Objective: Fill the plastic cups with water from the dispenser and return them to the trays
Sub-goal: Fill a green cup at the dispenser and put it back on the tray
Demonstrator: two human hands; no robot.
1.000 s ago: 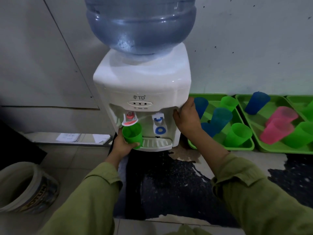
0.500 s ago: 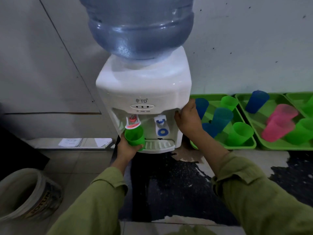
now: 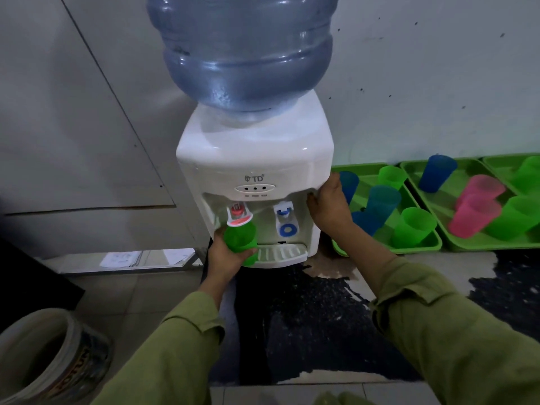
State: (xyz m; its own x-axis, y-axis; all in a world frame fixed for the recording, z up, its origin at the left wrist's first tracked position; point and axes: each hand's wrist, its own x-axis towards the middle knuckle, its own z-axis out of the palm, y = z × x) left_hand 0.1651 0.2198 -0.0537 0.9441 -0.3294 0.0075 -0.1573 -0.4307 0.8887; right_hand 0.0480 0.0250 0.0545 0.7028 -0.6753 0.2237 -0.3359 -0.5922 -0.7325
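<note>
The left hand (image 3: 226, 255) grasps a translucent green plastic cup (image 3: 241, 239), its rim against the red tap lever (image 3: 238, 214) at the left of the white plastic water dispenser (image 3: 254, 159), just above the left end of the white ribbed drip tray (image 3: 282, 254). The right hand (image 3: 330, 204) clasps the dispenser's right front corner. Just right of the dispenser, green rectangular plastic trays (image 3: 420, 248) carry blue, green and pink plastic cups (image 3: 413, 226).
</note>
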